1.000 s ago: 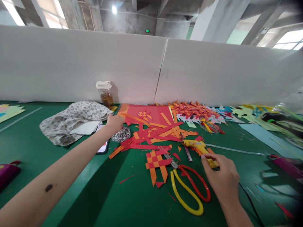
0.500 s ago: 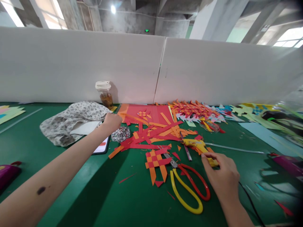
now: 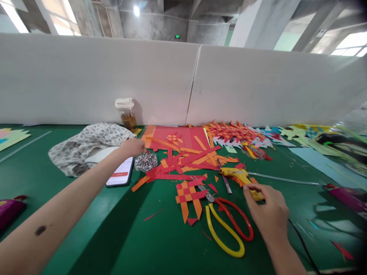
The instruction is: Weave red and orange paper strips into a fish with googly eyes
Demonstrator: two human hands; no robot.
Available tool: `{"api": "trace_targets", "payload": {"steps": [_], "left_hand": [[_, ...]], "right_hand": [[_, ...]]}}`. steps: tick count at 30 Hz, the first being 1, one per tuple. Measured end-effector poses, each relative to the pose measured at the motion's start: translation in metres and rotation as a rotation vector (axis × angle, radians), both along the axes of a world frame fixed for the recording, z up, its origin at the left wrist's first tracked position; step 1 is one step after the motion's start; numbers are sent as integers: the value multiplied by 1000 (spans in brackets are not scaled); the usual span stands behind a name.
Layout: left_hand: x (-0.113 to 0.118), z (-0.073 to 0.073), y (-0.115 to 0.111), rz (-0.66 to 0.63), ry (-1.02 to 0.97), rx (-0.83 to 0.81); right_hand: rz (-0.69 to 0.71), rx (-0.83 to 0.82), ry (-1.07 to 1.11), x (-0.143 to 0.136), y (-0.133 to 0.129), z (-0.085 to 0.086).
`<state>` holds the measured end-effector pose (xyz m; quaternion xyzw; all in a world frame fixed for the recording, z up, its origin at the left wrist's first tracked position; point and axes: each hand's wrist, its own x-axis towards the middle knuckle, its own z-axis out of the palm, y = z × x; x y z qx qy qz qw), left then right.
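My left hand (image 3: 133, 147) hovers with its fingers pinched just above a small clump of black-and-white beads (image 3: 146, 162), which look like googly eyes. What is between those fingertips, if anything, I cannot make out. On the right, my right hand (image 3: 269, 202) grips the handle end of a yellow glue gun (image 3: 236, 175), which lies on the table. In front of it rest open scissors (image 3: 226, 225) with one red and one yellow handle. Their blades touch a woven red-and-orange paper fish (image 3: 187, 194).
Red and orange paper strips (image 3: 172, 168) cover the middle. A phone (image 3: 120, 173) and a patterned cloth (image 3: 91, 145) lie left, with a lidded cup (image 3: 127, 114) behind. Finished paper fish (image 3: 235, 131) are piled back right. A white partition (image 3: 100, 76) bounds the far side.
My left hand has come slightly down and toward me, over the bead clump, and more of the phone shows. My right hand has barely moved.
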<state>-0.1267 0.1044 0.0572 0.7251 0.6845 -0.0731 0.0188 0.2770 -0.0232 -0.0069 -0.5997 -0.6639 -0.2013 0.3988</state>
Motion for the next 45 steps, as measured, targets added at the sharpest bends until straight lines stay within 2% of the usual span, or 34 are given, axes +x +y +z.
{"api": "trace_targets", "payload": {"steps": [7,12,17,24,26,29,31,33,37,40,45], "left_hand": [[-15,-8,0,28,-93,1],[-26,-15,3,-45,-249,49],[-24,-12,0,-118,-334,108],[-15,-6,-5,-78,-475,124],[-7,-5,-11,-60,-613,114],[16,-5,-30,-37,-992,-8],[37,-6,-50,-10,-1194,-138],[60,-7,-70,22,-1316,-256],[99,-11,-99,7,-1467,-439],[114,-11,-107,-11,-1520,-422],[115,-8,-113,59,-1598,-407]], "right_hand": [[10,12,-25,0,1,-3],[14,9,-30,2,1,-4],[11,9,-28,3,1,-4],[10,-18,-14,3,0,-4],[3,-12,-12,4,1,-5],[24,16,-3,1,2,-2],[87,22,22,-9,0,4],[212,-11,70,-27,-4,15],[482,-162,109,-74,-12,36],[638,-257,82,-102,-10,44],[642,-209,131,-120,3,45]]}}
